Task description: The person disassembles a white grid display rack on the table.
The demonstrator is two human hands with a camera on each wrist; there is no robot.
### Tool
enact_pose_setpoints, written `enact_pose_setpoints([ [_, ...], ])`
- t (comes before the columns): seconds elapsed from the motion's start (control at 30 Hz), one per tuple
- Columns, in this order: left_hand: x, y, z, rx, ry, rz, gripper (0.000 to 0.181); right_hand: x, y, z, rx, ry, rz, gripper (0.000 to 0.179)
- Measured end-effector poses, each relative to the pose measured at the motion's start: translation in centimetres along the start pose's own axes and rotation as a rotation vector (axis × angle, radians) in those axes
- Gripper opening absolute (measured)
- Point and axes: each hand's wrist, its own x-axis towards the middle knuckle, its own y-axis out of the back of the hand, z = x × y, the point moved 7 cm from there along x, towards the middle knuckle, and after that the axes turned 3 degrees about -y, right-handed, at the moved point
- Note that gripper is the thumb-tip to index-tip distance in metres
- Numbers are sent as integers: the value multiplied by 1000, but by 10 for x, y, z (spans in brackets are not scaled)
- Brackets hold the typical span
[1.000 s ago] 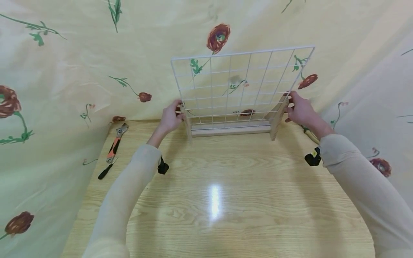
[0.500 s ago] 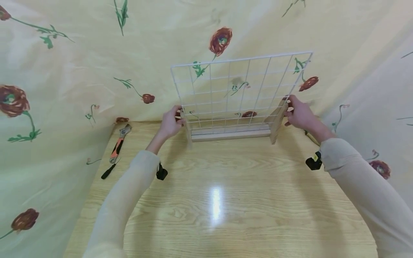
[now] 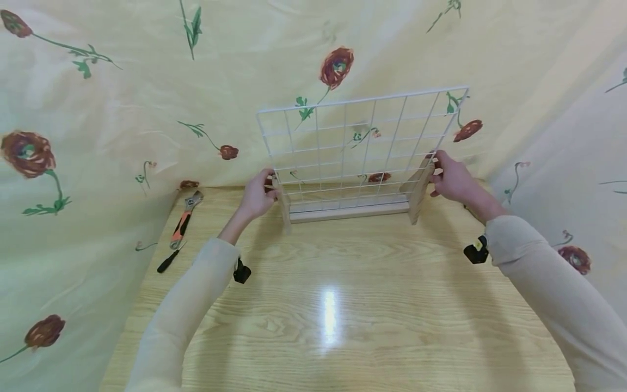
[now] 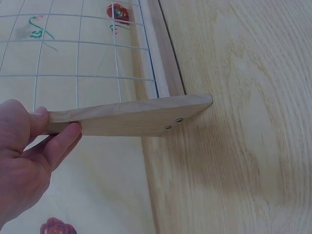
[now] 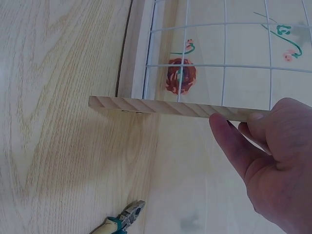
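A rack with a white wire grid point(image 3: 362, 136) stands at the back of the wooden table, its grid rising from a wooden crossbar point(image 3: 350, 212) between two wooden side panels. My left hand point(image 3: 258, 195) pinches the upper part of the left side panel point(image 4: 131, 114) between thumb and fingers. On the other side, my right hand point(image 3: 453, 177) grips the right side panel point(image 5: 161, 106) near its upper end. Two screw heads point(image 4: 179, 120) show on the outer face of the left panel in the left wrist view. The grid leans toward the floral sheet behind.
An adjustable wrench point(image 3: 185, 218) with orange and black handle and a black-handled screwdriver point(image 3: 168, 260) lie at the table's left edge. Pliers point(image 5: 122, 220) lie to the right of the rack. A floral sheet point(image 3: 274, 65) hangs behind and along the sides of the wooden table point(image 3: 274, 326).
The head view has tilted up slightly, so the whole scene sits lower. The rack's top edge looks a little lower against the sheet; both hands keep their hold on the side panels.
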Motion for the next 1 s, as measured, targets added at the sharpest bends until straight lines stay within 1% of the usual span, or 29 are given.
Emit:
enact_pose_setpoints([
  [0.17, -8, 2, 2, -2, -25, 7, 45, -2, -2, -1, -7, 1, 0, 48],
  [0.3, -14, 3, 0, -5, -21, 10, 45, -3, -4, -3, 1, 18, 0, 47],
  [0.4, -18, 3, -1, 7, -15, 16, 44, -4, -5, -5, 0, 32, -1, 47],
  [0.63, -31, 6, 2, 32, -45, 43, 41, -8, -9, -8, -11, 32, -30, 45],
  [0.8, -39, 7, 2, 20, -43, 47, 42, -10, -13, -11, -6, 27, -58, 43],
  [1.0, -47, 8, 4, -9, -43, 53, 42, -13, -14, -16, 3, 39, -70, 43],
])
